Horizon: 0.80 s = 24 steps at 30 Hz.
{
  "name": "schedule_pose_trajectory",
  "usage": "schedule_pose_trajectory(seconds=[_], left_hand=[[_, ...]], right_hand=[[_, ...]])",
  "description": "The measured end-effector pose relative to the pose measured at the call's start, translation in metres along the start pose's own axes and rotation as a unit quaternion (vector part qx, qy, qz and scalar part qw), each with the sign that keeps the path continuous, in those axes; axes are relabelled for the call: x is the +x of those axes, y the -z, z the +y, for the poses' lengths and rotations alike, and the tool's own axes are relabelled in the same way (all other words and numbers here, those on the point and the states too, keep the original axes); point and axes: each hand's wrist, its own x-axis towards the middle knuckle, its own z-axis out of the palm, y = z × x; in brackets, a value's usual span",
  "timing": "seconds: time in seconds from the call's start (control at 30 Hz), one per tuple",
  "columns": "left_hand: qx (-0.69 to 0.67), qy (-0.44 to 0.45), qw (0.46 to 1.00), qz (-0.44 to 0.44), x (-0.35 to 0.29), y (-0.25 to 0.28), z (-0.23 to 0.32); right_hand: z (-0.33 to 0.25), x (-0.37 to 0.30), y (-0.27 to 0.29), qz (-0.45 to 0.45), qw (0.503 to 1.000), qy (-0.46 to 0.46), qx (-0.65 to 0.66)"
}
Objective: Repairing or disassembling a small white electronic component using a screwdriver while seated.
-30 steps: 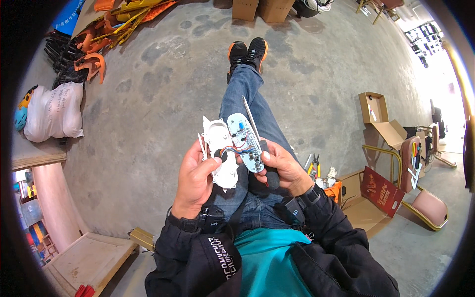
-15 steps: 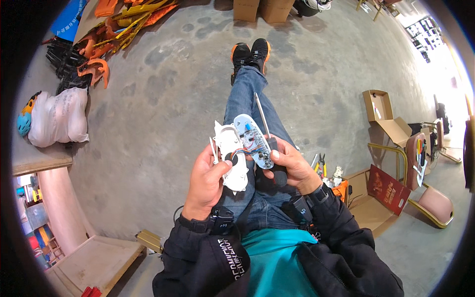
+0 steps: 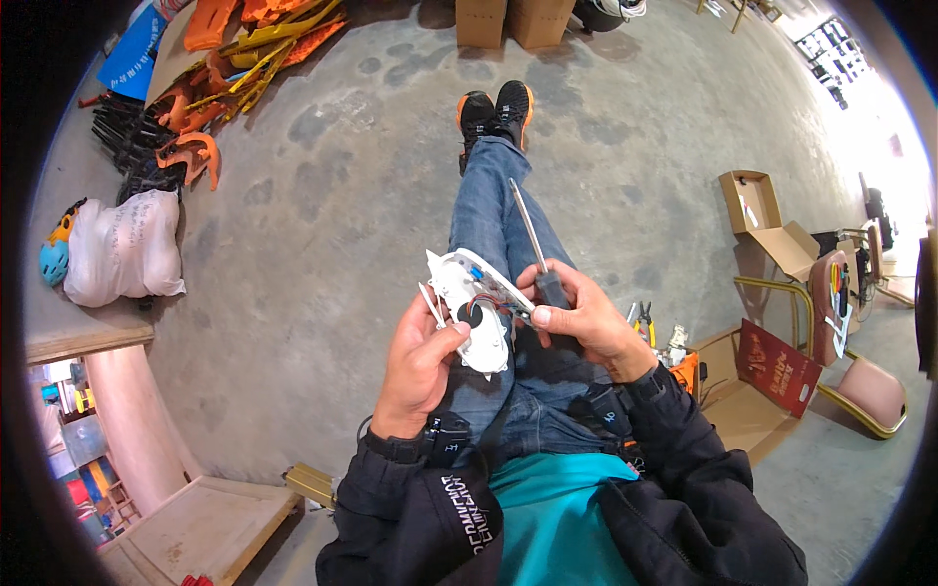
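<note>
My left hand (image 3: 415, 371) is closed on a white plastic housing (image 3: 483, 350), its thumb beside a black round part (image 3: 471, 314) inside the shell. Coloured wires (image 3: 486, 299) run from there to a circuit board (image 3: 496, 282), which is tilted nearly edge-on over the housing's right side. Between the thumb and fingers of my right hand (image 3: 598, 327) is the board's lower end. The same hand keeps a screwdriver (image 3: 529, 227) with a dark handle, its shaft pointing up and away from me. Both hands are above my lap.
At right, an open cardboard box (image 3: 747, 396) lies near pliers (image 3: 644, 325) and a folding chair (image 3: 865, 396). A small open carton (image 3: 750, 205) sits farther off. White bags (image 3: 127, 249) and orange plastic parts (image 3: 195, 156) are at left; two cardboard boxes (image 3: 539, 21) stand beyond my shoes.
The circuit board has swung from facing me to nearly edge-on, moving left over the white housing. My right hand has turned with it, the screwdriver still in its grip.
</note>
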Motion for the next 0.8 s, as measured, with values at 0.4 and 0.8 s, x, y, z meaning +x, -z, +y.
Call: schedule_pose_trajectory(seconds=[0.4,0.8], left_hand=[[0.170,-0.084,0.977,0.097,-0.004,0.015,0.024],[0.615,-0.120,0.766,-0.144,0.014,-0.040,0.060]], right_hand=[[-0.036,-0.010,0.002,0.045,0.991,-0.011,-0.129],[-0.066,0.005,0.013,-0.039,0.902,0.056,-0.427]])
